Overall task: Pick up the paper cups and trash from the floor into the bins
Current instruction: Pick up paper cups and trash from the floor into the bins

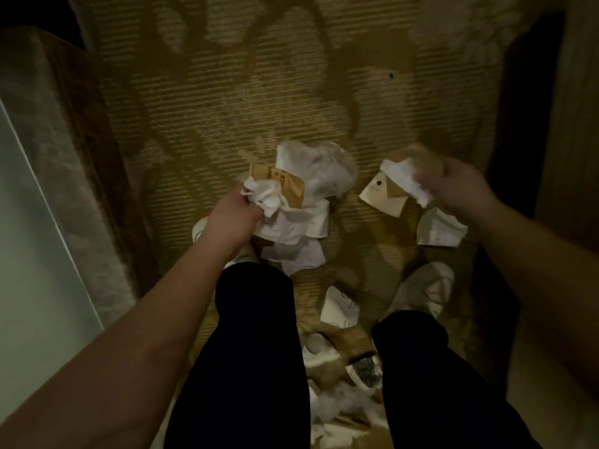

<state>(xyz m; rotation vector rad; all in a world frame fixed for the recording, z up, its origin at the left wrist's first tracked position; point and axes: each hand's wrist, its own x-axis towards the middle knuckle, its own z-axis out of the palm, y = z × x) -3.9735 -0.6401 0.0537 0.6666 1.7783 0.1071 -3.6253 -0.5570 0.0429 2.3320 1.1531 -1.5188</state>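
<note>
While left hand grips crumpled paper, blurred right hand apparently pinches flattened cup.

1. Crumpled white paper wad and brown-printed cup are sitting bunched in the left grip.
2. Flattened cup is hanging from the right grip.
3. Torn cup is lying on the carpet just below it.
4. More crushed cups are lying between the legs.

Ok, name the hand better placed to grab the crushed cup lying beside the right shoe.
Right. The right hand hovers just above that crushed cup; the left hand grips crumpled paper farther off.
</note>
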